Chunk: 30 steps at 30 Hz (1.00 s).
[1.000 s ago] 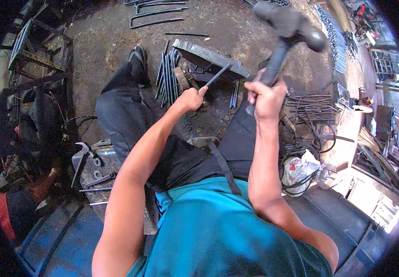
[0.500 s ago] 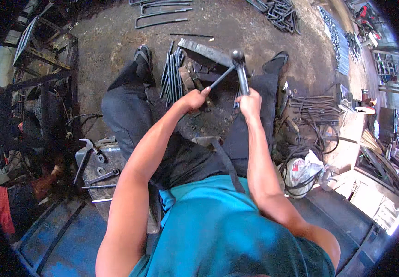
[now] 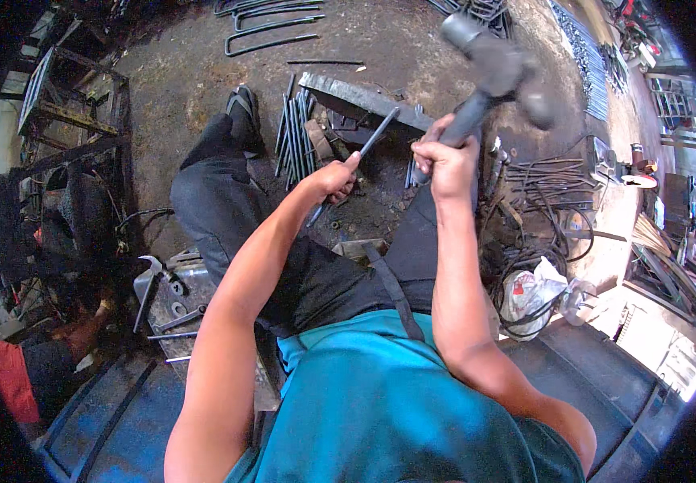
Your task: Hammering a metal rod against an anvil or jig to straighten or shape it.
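Observation:
My left hand is closed round a thin metal rod, which slants up and right over a heavy metal block. The rod's lower end sticks out below the fist. My right hand grips the handle of a ball-peen hammer, raised well above the block; its head is blurred by motion. Left of the block, a bundle of straight metal rods lies on the ground between my feet, next to a rusty brown piece.
Bent rods lie ahead. On my left, a tool-covered metal box holds a claw hammer and wrench. On the right are rusty rods, cables and a white bag. Another person's arm shows at lower left.
The hammer has gone from the rod's tip up and to the right, nearer the camera. My left hand still holds the rod, tilted slightly more upright. The view has shifted slightly.

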Available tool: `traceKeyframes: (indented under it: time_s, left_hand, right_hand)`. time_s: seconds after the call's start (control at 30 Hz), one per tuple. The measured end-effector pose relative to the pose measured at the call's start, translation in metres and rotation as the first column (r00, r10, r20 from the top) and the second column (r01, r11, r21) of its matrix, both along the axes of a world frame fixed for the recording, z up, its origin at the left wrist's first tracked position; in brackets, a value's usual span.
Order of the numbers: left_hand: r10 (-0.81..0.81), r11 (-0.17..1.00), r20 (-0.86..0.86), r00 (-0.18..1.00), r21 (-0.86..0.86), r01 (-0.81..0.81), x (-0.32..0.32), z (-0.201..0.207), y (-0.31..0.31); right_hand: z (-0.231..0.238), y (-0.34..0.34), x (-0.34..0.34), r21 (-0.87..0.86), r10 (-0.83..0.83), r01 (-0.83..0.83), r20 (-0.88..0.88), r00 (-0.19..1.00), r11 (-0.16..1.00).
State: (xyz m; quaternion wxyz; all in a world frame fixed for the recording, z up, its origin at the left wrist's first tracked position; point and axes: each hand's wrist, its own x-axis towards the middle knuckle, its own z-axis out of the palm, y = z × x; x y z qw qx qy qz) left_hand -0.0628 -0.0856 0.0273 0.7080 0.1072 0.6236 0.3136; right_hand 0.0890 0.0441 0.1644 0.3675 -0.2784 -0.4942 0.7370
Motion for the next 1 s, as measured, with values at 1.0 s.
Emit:
traceKeyframes:
  time_s: [1.0]
  left_hand:
    - [-0.045, 0.997, -0.227, 0.973, 0.054, 0.059, 0.002, -0.004, 0.004]
  right_hand:
    - [-0.096, -0.010, 0.011, 0.222, -0.231, 0.090, 0.763, 0.603, 0.971]
